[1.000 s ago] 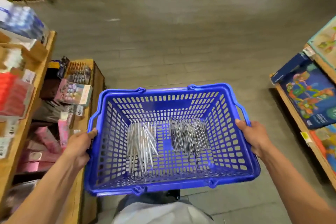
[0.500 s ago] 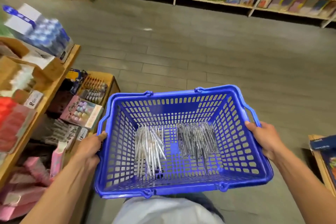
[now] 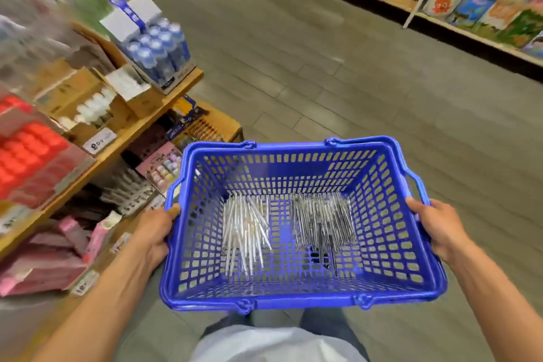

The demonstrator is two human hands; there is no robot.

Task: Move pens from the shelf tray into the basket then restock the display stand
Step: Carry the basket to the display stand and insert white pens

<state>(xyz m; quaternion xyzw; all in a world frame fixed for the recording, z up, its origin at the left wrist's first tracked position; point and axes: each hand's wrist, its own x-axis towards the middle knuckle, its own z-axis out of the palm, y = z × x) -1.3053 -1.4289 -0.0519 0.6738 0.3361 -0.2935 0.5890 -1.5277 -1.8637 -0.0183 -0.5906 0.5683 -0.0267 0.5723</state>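
Clearly stiff and light, the basket [image 3: 296, 301] carried loose pens [image 3: 321, 222]; left hand [image 3: 154, 232] and right hand [image 3: 437, 225] clamped its side rims.

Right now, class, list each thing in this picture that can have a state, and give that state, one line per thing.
Blue basket: held off the floor, upright, handles folded down.
Left hand: grips the basket's left rim.
Right hand: grips the basket's right rim.
White pens: loose pile on the basket floor, left side.
Dark pens: loose pile on the basket floor, right side, apart from the white ones.
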